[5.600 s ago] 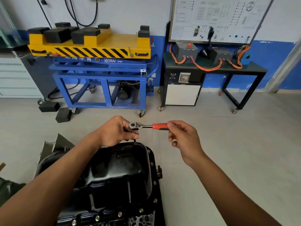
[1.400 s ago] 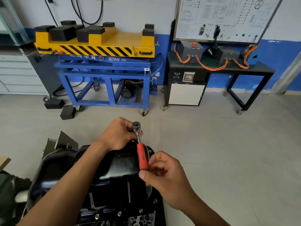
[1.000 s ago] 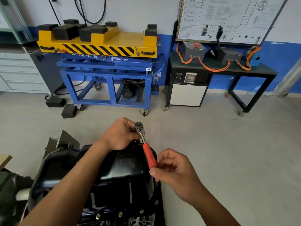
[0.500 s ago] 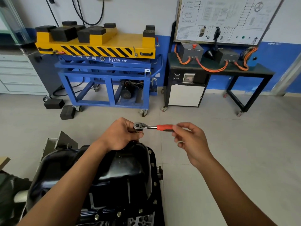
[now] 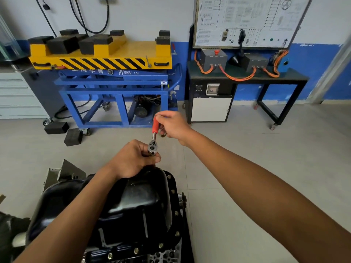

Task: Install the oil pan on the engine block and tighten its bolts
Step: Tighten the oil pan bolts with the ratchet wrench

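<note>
Sitting low in the view, the oil pan [image 5: 133,205] is a glossy black pressed-metal tub turned bottom-up on the engine block [image 5: 165,256], whose grey ribbed metal peeks out at 6 o'clock. A flat rim runs round the pan, and small bolts [image 5: 172,191] dot its near and right edges.

The left hand [image 5: 133,160] hovers over the pan's far end at 12 o'clock, its fingers curled round the silver head end of a wrench [image 5: 154,134]. The fingers hide whatever sits under that head, and it is unclear whether the hand touches the pan. The wrench's red handle points away toward 12 o'clock, and the right hand [image 5: 172,126] pinches it near its far tip between thumb and bent fingers.

From the left hand the pan spreads toward 6 o'clock, directly below the wrist. From the right hand it lies at about 7 o'clock, apart.

Across the grey floor [image 5: 247,168], a blue cart [image 5: 114,88] with a yellow top stands at 11 o'clock and a black table [image 5: 247,78] at 1 o'clock.
</note>
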Demonstrator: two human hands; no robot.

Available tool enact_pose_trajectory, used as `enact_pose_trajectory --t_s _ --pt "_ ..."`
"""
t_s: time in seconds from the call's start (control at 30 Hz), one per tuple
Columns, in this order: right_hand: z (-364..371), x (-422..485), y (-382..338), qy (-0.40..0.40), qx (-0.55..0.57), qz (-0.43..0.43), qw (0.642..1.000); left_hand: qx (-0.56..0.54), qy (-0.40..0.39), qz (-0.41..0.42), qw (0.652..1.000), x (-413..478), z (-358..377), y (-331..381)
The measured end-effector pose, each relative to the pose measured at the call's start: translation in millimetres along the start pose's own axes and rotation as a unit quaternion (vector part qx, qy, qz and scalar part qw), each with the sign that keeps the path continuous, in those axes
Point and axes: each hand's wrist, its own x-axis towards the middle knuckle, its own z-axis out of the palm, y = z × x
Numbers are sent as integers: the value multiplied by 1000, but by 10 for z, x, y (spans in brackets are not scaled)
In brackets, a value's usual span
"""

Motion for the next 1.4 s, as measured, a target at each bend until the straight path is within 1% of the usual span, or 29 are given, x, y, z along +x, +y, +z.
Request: enact_pose_trajectory --t_s 0.07,0.13,0.23,0.37,0.47,0.6,0.67,0.8,0.87,1.0,1.23,1.4 --pt "-35 -22 35 9 9 5 1000 2 24 -6 1000 -4 21 -13" --pt "-107 -82 95 30 46 11 998 9 51 -15 999 -6 37 -19" --pt "-241 -222 163 75 77 7 994 11 60 -22 998 6 44 -28" --pt "-405 -524 247 127 89 17 988 29 75 -37 996 29 33 -69" --pt "-432 -856 341 142 147 36 978 26 83 -39 995 37 39 -82" --pt "-302 -1349 426 105 192 34 975 34 92 -38 994 33 30 -85" --pt "-203 -1583 455 60 194 25 979 30 91 -30 995 22 24 -78" --pt "-21 -1843 478 -60 168 -3 984 46 95 -17 994 -11 41 -26" --pt "38 -1867 480 -89 145 -11 985 41 99 -23 994 -17 45 -23" --pt "90 -1848 450 -102 118 -17 988 33 110 -33 993 -10 38 -38" --pt "5 -1833 461 -115 132 -7 985 15 57 -14 998 -4 16 -36" --pt "-177 -1753 456 -113 106 11 988 11 52 -22 998 5 9 -51"
